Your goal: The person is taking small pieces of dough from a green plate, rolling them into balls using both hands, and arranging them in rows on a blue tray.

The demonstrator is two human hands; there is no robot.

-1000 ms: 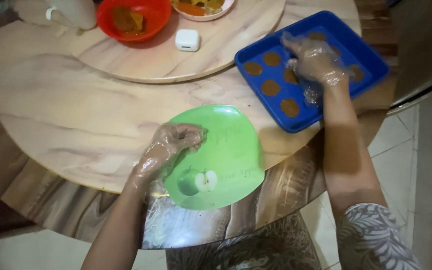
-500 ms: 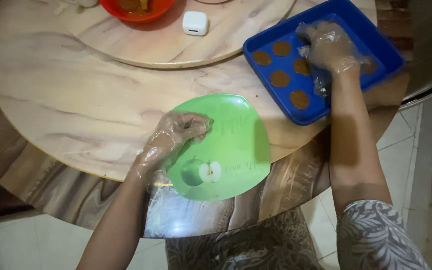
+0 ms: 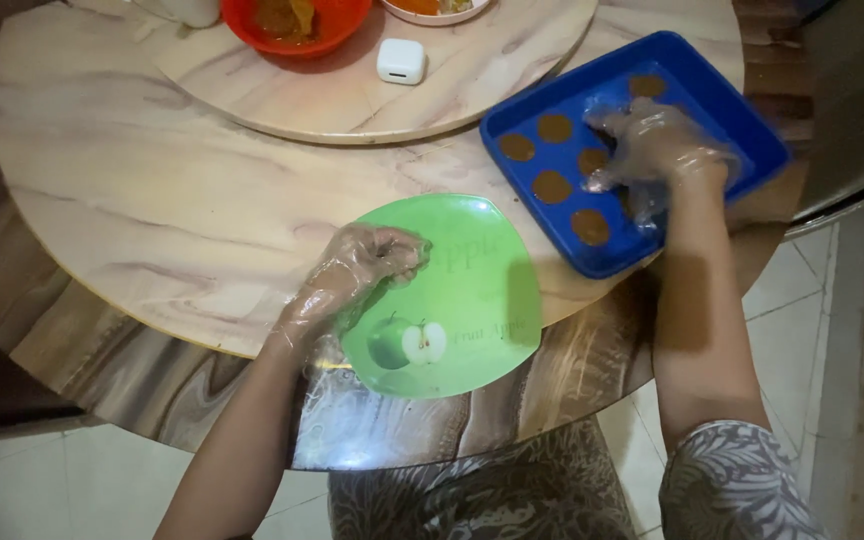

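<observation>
Both hands wear thin clear plastic gloves. The left hand [image 3: 357,275] rests on the left edge of a green plate [image 3: 452,300], fingers curled down onto the rim and gripping it. The plate lies flat on the round marbled table [image 3: 152,220], its near edge overhanging the table's rim.

To the right of the plate and just beyond it sits a blue tray [image 3: 722,110], also on the table. Flat brown round patties [image 3: 552,186] lie in it in rows. The right hand [image 3: 652,150] is down inside the tray among the patties, fingers bent and touching them; whether it grips one I cannot tell.

Beyond the plate, on a raised round turntable [image 3: 352,100], lies a small white case [image 3: 401,61], with a red bowl [image 3: 297,25] just left of the case.
</observation>
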